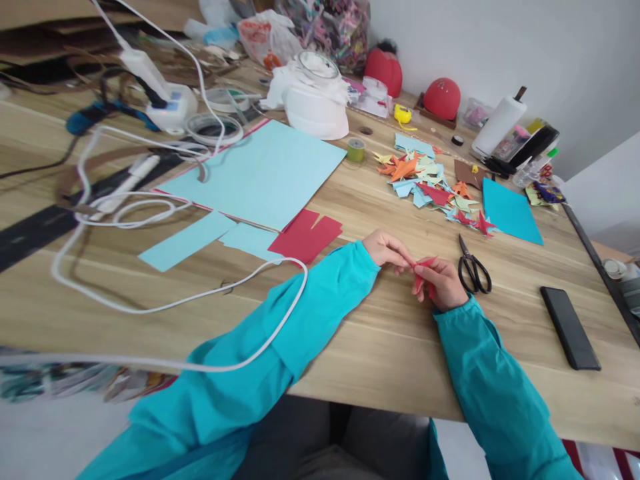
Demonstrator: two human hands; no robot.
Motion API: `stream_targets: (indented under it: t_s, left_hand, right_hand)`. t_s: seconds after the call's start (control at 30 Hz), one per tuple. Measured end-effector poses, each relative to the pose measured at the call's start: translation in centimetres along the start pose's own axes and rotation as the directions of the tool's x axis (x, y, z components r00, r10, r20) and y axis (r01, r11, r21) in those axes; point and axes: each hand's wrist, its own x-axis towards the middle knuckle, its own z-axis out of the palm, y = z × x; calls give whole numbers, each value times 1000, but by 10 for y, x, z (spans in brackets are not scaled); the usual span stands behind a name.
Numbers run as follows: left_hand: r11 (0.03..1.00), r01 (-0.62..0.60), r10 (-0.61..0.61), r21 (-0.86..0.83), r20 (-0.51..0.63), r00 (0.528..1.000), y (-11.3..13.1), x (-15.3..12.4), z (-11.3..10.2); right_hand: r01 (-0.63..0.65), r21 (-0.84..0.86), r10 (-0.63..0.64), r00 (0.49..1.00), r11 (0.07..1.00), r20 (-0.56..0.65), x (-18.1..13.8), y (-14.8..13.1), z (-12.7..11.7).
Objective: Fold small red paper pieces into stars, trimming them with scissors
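Observation:
Both my hands meet over the wooden table (380,347) on a small folded red paper piece (424,268). My left hand (386,249) pinches its left tip with closed fingers. My right hand (441,283) curls round the rest of it from below. Both arms wear teal sleeves. Black scissors (473,269) lie just right of my right hand. A cut red paper sheet (306,237) lies to the left of my left hand.
A pile of folded coloured paper shapes (430,184) lies beyond the hands, beside a blue sheet (510,212). A large light-blue sheet (260,175), white cables (165,307), a black phone (570,327), a green tape roll (355,149) and a paper-towel roll (499,124) share the table.

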Motion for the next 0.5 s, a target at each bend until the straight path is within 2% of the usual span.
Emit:
stream_targets:
  t_s: [0.3, 0.5]
  left_hand:
    - [991, 97, -105, -93, -84, 991, 0, -1, 5]
    - [997, 33, -40, -67, -96, 995, 0, -1, 6]
  right_hand:
    - [-17, 59, 17, 1000, 998, -4, 2, 2, -1]
    - [-2, 86, 4, 1000, 996, -20, 1, 0, 1]
